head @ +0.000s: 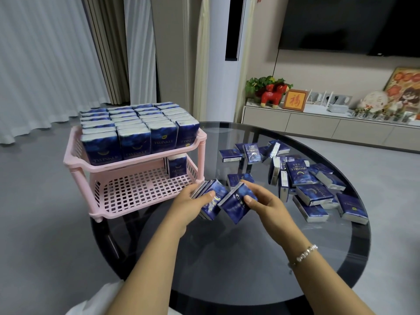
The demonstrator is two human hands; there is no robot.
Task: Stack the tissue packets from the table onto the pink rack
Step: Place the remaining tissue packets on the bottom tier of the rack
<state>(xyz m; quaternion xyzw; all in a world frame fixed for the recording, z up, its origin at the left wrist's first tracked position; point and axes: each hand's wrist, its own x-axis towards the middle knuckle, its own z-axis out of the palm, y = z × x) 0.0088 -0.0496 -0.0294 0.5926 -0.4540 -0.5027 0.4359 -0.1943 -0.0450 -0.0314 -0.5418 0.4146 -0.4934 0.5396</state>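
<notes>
Several held: left hand [193, 204] grips a small bundle [210, 196]; right hand [264, 202] pinches one packet [236, 204].
Done: pink rack [136, 162] beyond left hand, top tier full, one packet [177, 165] below.
Left: loose packets [302, 178] right of hands.

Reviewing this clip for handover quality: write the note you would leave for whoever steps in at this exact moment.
Left hand grips a small bundle of tissue packets in front of the rack's lower shelf.
Right hand holds a single packet, pressed up against that bundle.
Pink rack: top shelf is full of upright packets; lower shelf holds only one upright packet at its far right corner.
Left to do: set the held packets on the lower shelf, then move the loose pile lying scattered on the glass table across, too.
</notes>
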